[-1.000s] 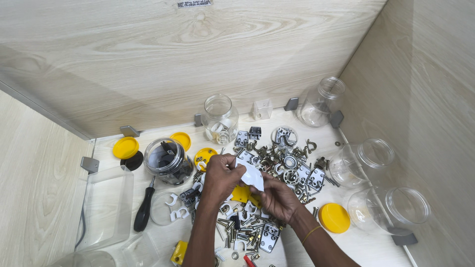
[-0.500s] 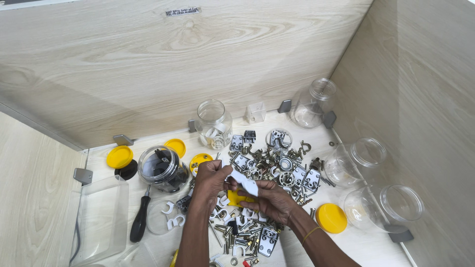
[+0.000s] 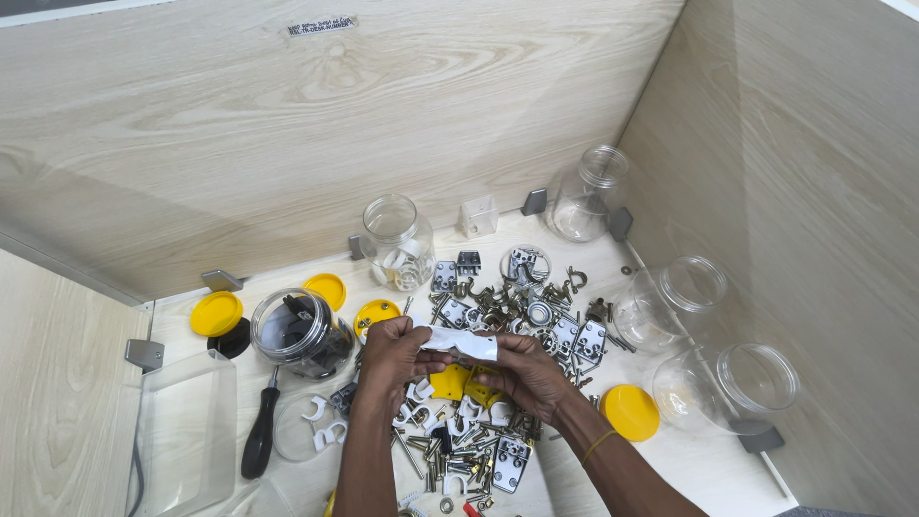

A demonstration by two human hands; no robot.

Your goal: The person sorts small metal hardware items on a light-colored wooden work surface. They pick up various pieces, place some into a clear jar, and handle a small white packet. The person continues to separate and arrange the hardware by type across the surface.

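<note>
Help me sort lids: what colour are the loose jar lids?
Yellow lids, clearest in the head view.

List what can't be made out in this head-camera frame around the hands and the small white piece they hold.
- White piece: head view; both ends covered by left hand and right hand, so its shape is unclear.
- Hardware pile: head view; partly under the hands and forearms, pieces too small to identify.
- Dark jar: head view; contents too dark to identify.
- Clear tray: head view; cut off by the bottom edge.

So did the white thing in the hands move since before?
Cannot tell. The white piece sits between the left hand and right hand, just right of the dark-filled jar, as before; the camera itself shifted.
</note>
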